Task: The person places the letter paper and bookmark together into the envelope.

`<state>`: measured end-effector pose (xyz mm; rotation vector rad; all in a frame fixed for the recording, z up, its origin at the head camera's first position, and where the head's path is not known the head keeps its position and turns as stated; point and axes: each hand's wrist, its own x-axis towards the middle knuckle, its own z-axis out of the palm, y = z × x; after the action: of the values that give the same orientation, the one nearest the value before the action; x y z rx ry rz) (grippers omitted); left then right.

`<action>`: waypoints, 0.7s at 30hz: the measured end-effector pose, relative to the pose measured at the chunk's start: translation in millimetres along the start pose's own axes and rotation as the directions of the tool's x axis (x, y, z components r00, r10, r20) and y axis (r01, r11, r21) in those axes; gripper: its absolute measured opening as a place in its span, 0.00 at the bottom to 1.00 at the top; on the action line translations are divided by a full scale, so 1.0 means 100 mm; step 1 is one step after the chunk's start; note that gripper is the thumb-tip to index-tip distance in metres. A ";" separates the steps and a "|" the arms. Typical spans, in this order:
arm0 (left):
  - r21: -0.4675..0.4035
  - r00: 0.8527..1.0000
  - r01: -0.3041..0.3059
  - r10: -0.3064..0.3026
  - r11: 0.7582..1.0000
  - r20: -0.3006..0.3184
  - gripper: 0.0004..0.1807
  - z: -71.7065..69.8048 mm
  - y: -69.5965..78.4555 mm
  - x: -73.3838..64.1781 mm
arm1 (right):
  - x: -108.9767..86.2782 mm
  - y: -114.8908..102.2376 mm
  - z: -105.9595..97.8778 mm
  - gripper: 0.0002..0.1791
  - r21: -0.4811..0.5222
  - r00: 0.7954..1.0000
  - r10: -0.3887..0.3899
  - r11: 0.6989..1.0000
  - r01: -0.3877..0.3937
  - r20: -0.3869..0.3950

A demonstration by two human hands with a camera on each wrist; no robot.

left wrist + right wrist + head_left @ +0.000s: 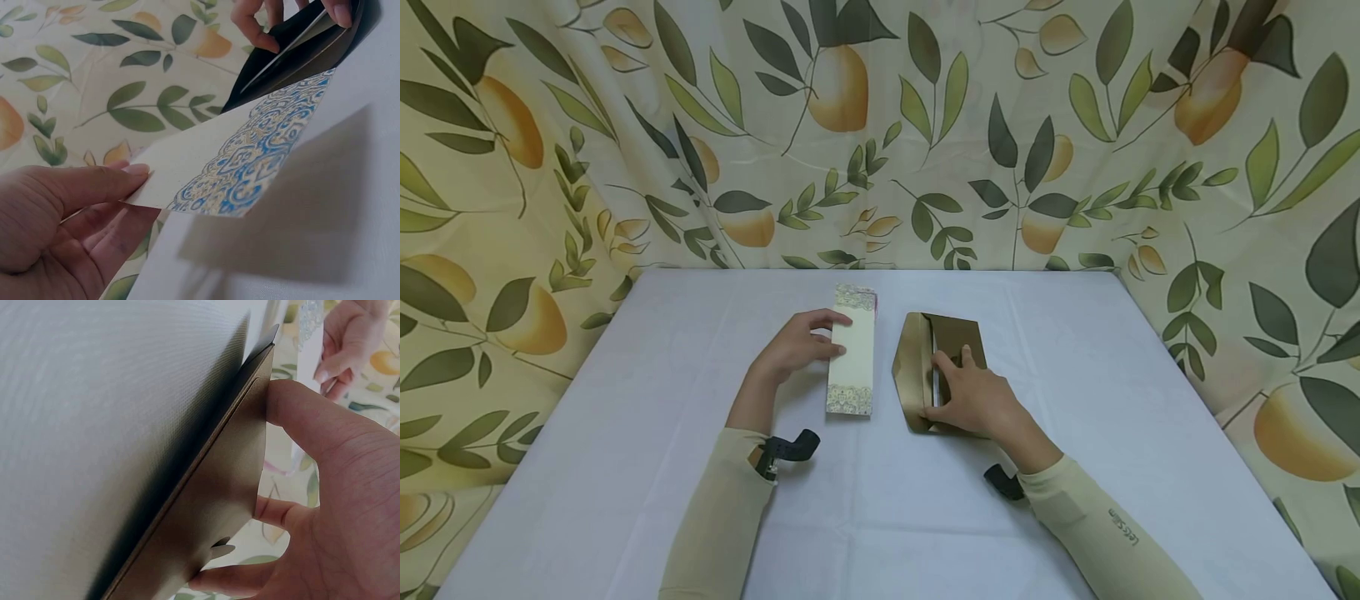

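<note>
Between thumb and fingers, my left hand (792, 343) pinches a long white card (852, 354) by its left edge. Ornate bands cross both card ends; the left wrist view shows one as a blue and gold pattern (250, 153). Just to the right is a gold-brown envelope (958, 333), its pointed flap (912, 379) folded out to the left. My right hand (981, 402) grips the envelope at its mouth, thumb and fingers spread along the opening. A thin pale edge (281, 53) shows inside the mouth; what it belongs to is hidden.
A white cloth (865, 508) covers the table beneath both hands. Behind and beside it hangs a curtain (880, 192) printed with fruit and leaves. Black wrist mounts (793, 447) sit on both forearms. Some pink, ribbon-like strip (281, 470) shows near the card.
</note>
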<state>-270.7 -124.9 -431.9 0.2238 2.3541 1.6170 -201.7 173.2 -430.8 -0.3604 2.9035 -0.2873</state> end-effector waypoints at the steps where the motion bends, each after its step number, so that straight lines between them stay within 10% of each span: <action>1: 0.001 1.000 -0.002 0.002 1.000 0.005 0.23 0.01 0.00 0.00 | 0.00 0.00 0.00 0.45 0.001 1.000 0.000 1.000 0.000 0.000; 21: -0.019 0.997 -0.005 0.006 1.000 0.076 0.24 0.22 0.02 0.06 | -0.01 0.00 0.00 0.45 0.012 1.000 -0.002 1.000 0.002 0.001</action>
<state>-269.4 -103.2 -438.6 0.2831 2.2822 1.6034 -200.7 173.3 -430.4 -0.3608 2.8991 -0.3051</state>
